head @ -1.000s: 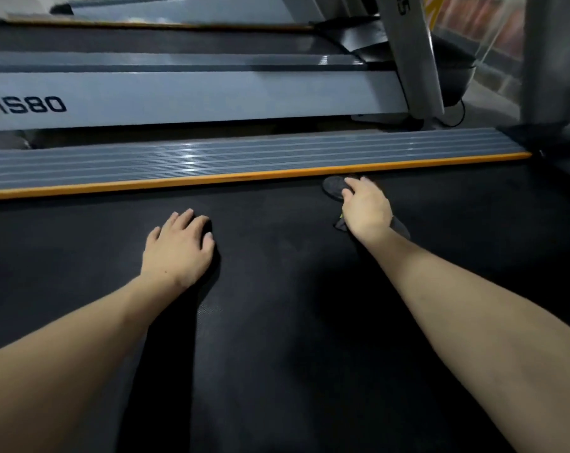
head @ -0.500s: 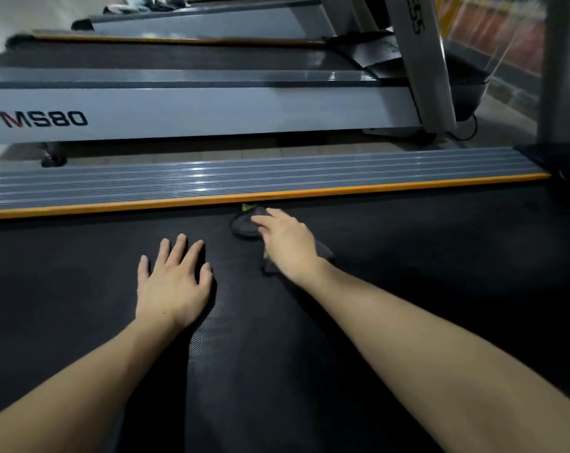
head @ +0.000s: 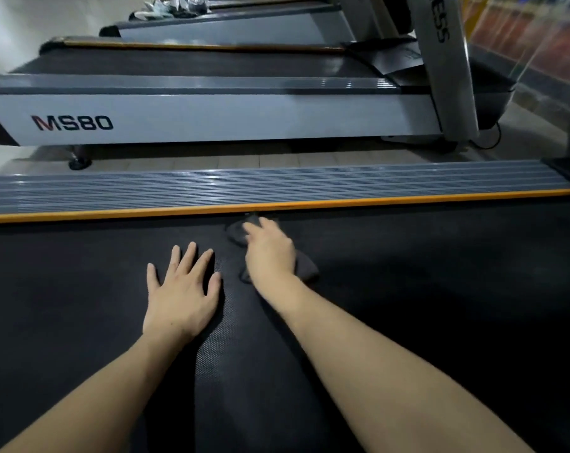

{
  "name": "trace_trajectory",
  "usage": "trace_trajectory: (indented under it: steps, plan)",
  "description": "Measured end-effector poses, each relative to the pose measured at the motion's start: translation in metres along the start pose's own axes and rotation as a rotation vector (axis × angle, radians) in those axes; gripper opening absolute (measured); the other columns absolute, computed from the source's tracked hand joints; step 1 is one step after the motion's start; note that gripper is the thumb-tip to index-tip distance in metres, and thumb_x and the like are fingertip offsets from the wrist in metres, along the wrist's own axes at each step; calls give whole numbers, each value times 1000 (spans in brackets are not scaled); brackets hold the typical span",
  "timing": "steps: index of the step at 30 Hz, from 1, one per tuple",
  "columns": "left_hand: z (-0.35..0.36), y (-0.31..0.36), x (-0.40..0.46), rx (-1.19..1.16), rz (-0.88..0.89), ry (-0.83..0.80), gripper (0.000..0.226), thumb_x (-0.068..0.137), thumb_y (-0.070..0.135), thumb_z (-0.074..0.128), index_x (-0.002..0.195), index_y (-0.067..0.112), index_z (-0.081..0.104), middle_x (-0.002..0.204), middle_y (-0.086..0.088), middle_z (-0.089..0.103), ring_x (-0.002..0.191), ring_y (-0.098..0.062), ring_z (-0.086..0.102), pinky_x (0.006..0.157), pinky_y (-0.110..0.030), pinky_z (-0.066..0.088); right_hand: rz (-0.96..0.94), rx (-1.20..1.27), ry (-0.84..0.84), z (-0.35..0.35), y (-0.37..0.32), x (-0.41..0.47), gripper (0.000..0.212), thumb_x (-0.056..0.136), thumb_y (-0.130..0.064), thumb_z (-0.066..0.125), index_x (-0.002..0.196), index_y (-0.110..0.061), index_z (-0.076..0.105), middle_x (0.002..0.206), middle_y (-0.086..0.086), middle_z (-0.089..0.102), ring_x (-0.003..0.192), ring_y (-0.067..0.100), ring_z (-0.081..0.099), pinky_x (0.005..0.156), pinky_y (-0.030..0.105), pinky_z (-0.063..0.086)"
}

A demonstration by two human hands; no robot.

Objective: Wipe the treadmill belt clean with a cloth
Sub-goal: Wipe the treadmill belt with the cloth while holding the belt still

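Note:
The black textured treadmill belt (head: 440, 305) fills the lower part of the head view. A dark grey cloth (head: 304, 269) lies on it close to the orange-edged side rail. My right hand (head: 270, 253) presses flat on the cloth with fingers stretched toward the rail, so most of the cloth is hidden. My left hand (head: 182, 292) rests palm down on the bare belt just left of the cloth, fingers spread and straight, holding nothing.
A grey ribbed side rail with an orange strip (head: 277, 191) borders the belt at the far side. Beyond a strip of floor stands another treadmill marked MS80 (head: 211, 116) with its upright post (head: 447, 67). More treadmills stand further back.
My right hand has slid the cloth leftward along the rail, ending close beside my left hand. The left hand stays planted on the belt. The view has tilted up.

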State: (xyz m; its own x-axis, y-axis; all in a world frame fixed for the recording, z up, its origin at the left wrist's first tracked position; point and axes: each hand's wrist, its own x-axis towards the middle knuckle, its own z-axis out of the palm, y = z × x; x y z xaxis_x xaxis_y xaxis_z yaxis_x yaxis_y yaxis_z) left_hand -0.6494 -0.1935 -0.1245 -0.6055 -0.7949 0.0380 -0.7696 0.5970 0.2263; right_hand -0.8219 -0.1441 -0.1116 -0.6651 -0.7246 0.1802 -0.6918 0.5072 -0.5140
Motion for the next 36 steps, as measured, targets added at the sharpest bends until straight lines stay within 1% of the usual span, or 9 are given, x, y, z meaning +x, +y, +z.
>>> trace_trajectory:
  steps: [2, 5, 10, 15, 20, 23, 29, 33, 36]
  plan:
    - [0, -2, 0, -1, -10, 2, 57, 103, 54, 20, 157, 40, 25, 170, 10, 10, 157, -12, -5, 124, -55, -4, -150, -7, -111, 7, -13, -1, 35, 101, -20, 47, 132, -28, 60, 152, 6, 42, 141, 24, 37, 107, 33, 34]
    - [0, -4, 0, 1, -2, 3, 57, 102, 54, 20, 157, 41, 25, 170, 10, 10, 156, -12, -5, 124, -55, -3, -206, -80, -113, -24, 37, 10, 38, 99, -23, 47, 133, -33, 58, 149, 1, 44, 135, 25, 44, 105, 33, 37]
    - [0, -1, 2, -7, 9, -7, 57, 102, 56, 22, 156, 38, 26, 170, 9, 10, 157, -14, -5, 123, -58, -4, 196, -150, 130, -103, 151, 15, 32, 100, -28, 49, 128, -32, 64, 144, 1, 51, 125, 30, 53, 99, 36, 41]
    - [-1, 1, 2, -7, 9, 1, 59, 101, 57, 24, 156, 37, 26, 170, 8, 10, 157, -15, -4, 123, -58, -4, 238, -123, 187, -58, 88, 16, 31, 97, -18, 50, 121, -25, 67, 131, 5, 55, 119, 29, 54, 97, 36, 44]
    - [0, -1, 0, 11, 12, 5, 60, 100, 59, 22, 156, 37, 27, 170, 9, 11, 157, -13, -4, 124, -58, -2, -125, -34, -44, 7, -14, -4, 28, 98, -18, 48, 119, -27, 65, 133, 4, 52, 131, 25, 43, 97, 32, 40]
    - [-1, -3, 1, 21, 20, -1, 60, 101, 60, 22, 157, 38, 26, 170, 9, 10, 157, -13, -4, 124, -57, -2, -265, -44, -71, -15, 19, 1, 36, 96, -19, 53, 130, -29, 62, 139, 2, 51, 133, 22, 44, 99, 28, 35]
    - [0, -1, 2, 4, 13, -1, 60, 101, 59, 24, 156, 36, 27, 170, 7, 10, 157, -15, -4, 123, -59, -3, 173, -136, 158, -95, 149, 7, 35, 100, -24, 49, 132, -30, 62, 152, 1, 44, 139, 22, 41, 108, 31, 32]
    - [0, -1, 3, -7, 16, -18, 60, 101, 57, 24, 156, 34, 26, 170, 6, 10, 157, -16, -5, 122, -60, -3, 258, -36, 302, -57, 100, -2, 35, 95, -12, 53, 126, -20, 67, 143, 9, 52, 131, 29, 49, 107, 32, 33]
    - [0, -3, 4, -11, 17, -12, 59, 101, 56, 25, 156, 34, 28, 170, 6, 11, 157, -15, -4, 122, -60, -2, 59, 12, 200, -11, 25, -20, 34, 90, -8, 57, 117, -22, 71, 135, 8, 58, 128, 26, 52, 104, 25, 35]
